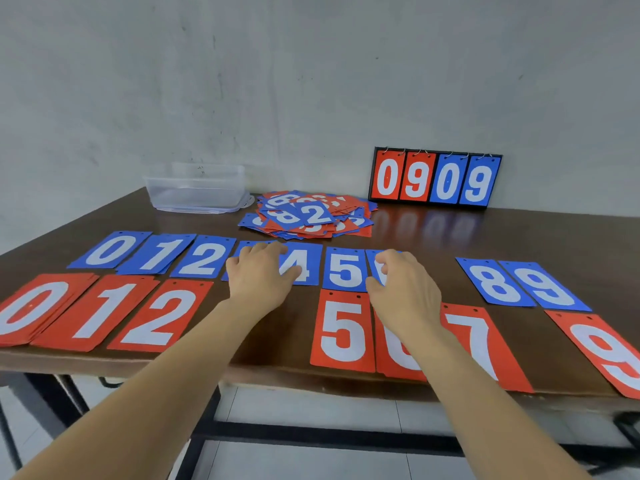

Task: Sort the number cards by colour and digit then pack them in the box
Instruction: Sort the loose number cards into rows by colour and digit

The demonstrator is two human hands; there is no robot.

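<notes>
Lying flat with relaxed fingers, the left hand [259,275] is covering a blue number card [244,244] on the dark wooden table [415,237]. The right hand [401,284] is curling over another blue card [371,266] touching the blue 5 card [344,270]; whether it is grasping cannot be told. The clear plastic box [197,192] is sitting behind, far left.

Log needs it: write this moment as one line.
left hand on blue row | right hand at blue card beside 5 | pile unsorted | box empty
</notes>
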